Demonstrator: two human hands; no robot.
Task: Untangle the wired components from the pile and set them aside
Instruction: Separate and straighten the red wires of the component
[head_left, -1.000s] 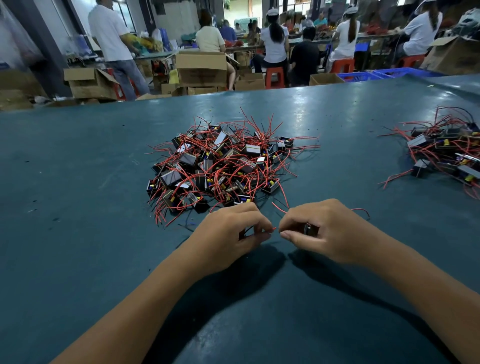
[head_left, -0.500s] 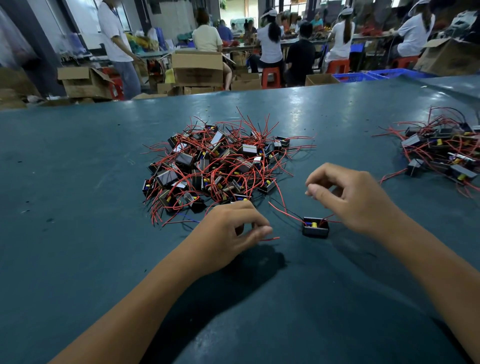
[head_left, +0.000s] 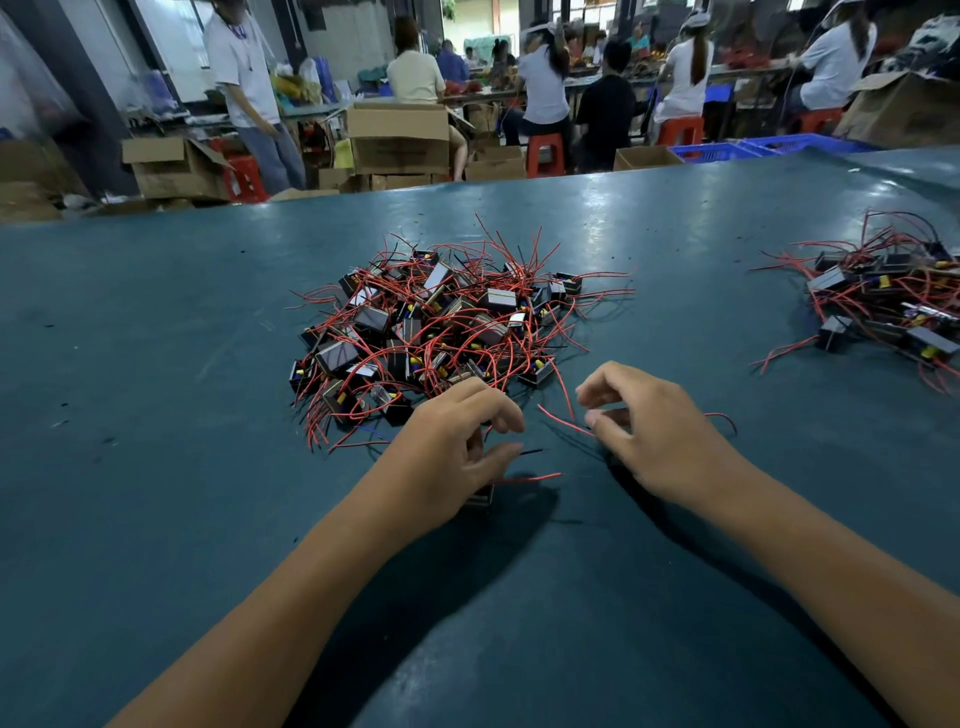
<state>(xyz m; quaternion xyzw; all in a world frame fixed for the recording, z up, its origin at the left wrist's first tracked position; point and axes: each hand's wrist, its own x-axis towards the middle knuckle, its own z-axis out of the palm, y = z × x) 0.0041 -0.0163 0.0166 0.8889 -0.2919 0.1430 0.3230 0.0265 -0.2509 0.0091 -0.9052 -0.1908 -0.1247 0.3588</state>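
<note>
Two bare hands are working at the near edge of the pile (head_left: 436, 332) of black wired components on the teal table (head_left: 156, 364). The left hand (head_left: 457, 457) is curling over a small black component (head_left: 480, 496), its thumb and fingers closing on it while red leads are poking out to the right. The right hand (head_left: 654, 436) is hovering with loosely bent fingers beside a red wire (head_left: 563, 422); whether it is pinching it, I cannot tell. A second heap (head_left: 893, 306) is lying well apart, far right.

Teal table (head_left: 156, 415) — beyond it cardboard boxes (head_left: 397, 137), red stools (head_left: 544, 154), seated workers (head_left: 545, 88).
</note>
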